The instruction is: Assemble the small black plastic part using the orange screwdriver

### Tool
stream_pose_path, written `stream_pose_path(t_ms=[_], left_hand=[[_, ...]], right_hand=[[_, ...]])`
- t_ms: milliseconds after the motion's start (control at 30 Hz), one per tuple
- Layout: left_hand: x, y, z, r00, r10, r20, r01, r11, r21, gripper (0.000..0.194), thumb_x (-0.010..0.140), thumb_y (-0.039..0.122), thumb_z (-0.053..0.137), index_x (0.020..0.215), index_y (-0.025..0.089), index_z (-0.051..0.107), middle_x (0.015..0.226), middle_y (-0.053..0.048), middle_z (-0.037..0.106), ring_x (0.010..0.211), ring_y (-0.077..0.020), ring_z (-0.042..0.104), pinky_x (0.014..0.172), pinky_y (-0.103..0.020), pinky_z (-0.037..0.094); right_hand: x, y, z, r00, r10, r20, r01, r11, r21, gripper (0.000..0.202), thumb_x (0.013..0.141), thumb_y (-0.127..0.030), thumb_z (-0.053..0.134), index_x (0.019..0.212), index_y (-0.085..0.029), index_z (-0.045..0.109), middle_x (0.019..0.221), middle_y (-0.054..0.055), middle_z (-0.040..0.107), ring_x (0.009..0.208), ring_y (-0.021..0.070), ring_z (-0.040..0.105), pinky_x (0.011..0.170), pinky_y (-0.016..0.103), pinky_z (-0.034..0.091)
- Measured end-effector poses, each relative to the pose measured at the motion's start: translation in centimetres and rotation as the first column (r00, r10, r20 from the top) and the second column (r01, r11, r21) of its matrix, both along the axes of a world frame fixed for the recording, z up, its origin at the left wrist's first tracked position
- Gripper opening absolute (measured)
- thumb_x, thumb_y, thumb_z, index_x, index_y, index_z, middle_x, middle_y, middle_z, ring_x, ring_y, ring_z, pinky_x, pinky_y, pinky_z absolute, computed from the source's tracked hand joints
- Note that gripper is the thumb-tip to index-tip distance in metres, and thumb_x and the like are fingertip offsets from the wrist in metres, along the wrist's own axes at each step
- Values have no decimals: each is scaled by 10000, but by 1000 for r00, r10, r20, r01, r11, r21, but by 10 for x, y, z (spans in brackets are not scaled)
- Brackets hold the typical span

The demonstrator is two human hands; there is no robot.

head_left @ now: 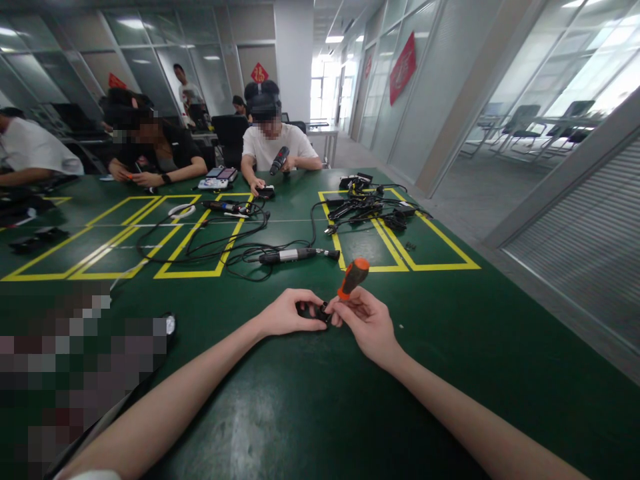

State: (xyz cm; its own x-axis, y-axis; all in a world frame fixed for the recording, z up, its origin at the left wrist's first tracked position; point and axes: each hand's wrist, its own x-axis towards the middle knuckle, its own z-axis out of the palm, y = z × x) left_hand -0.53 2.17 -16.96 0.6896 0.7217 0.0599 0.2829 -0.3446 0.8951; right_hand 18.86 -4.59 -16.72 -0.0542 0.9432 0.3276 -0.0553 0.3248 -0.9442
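Near the middle of the green table, my left hand [293, 312] is closed round a small black part [323, 311], thumb and fingers on either side of it. My right hand [366, 325] grips a screwdriver [354, 277] with an orange and dark handle, which leans up and to the right. The lower end of the screwdriver is hidden by my right fingers, right beside the black part. Both hands are close together just above the tabletop.
Beyond my hands lies a corded black and silver tool [290, 255] with looping cables. A heap of black cables and parts [365, 203] sits at the back right of the green table [280, 413]. Across it, a person [277, 143] holds a power drill [279, 160]; other people sit leftward.
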Motion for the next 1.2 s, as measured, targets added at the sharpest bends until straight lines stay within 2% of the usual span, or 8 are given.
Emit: stream_pose_path(t_ms=[267,400,500,700,833,933,1067,1200], left_hand=[[0,1,-2,1000,4,6,-4,1000,-7,337,708,368,843,933,134,752,793,5,668,724,-116,571,698,-247,422],[0,1,-2,1000,-1,2,1,1000,-3,325,709,369,842,922,140,753,792,7,668,728,-118,575,700,-247,430],[0,1,-2,1000,0,-2,0,1000,7,312,711,364,842,915,143,758,797,5,677,734,-120,584,707,-248,435],[0,1,-4,1000,3,13,-3,1000,3,358,698,365,857,959,139,762,807,1,690,741,-124,602,711,-251,431],[1,1,-4,1000,-1,20,1,1000,7,345,701,365,854,942,137,759,809,3,680,744,-121,593,717,-252,429],[1,1,-3,1000,-1,9,1,1000,2,338,699,365,853,929,136,756,816,-2,686,742,-123,594,718,-254,434],[1,1,-2,1000,3,9,-3,1000,1,353,692,370,853,941,141,753,824,-6,696,746,-130,603,711,-256,434],[1,1,-2,1000,7,4,-7,1000,-2,347,692,370,852,934,143,751,791,3,676,725,-123,587,703,-253,428]], right_hand=[[1,2,-1,998,59,8,-59,997,47,327,955,-500,621,934,-183,700,766,40,710,576,130,647,563,279,570],[0,0,-4,998,40,-38,-38,999,32,273,911,-461,701,996,-209,640,790,23,724,582,126,654,586,279,583],[0,-1,-3,999,13,-32,-13,1000,11,262,896,-447,724,931,-216,605,778,21,726,580,125,647,589,279,585],[1,0,3,999,21,24,-22,998,56,263,917,-443,694,840,-192,676,715,12,658,581,127,634,562,270,567],[0,0,0,1000,26,13,-27,998,54,300,948,-476,643,879,-188,694,747,35,696,583,129,647,562,272,574],[-1,0,-4,1000,1,-21,-1,999,38,294,915,-486,690,959,-196,674,760,34,721,580,134,661,563,276,590],[-1,0,-4,999,-36,-34,37,999,22,275,890,-457,728,876,-201,630,740,24,716,564,125,655,562,267,595],[0,1,1,1000,-28,-1,28,999,37,290,886,-471,727,832,-194,661,690,8,667,559,127,638,553,270,582]])
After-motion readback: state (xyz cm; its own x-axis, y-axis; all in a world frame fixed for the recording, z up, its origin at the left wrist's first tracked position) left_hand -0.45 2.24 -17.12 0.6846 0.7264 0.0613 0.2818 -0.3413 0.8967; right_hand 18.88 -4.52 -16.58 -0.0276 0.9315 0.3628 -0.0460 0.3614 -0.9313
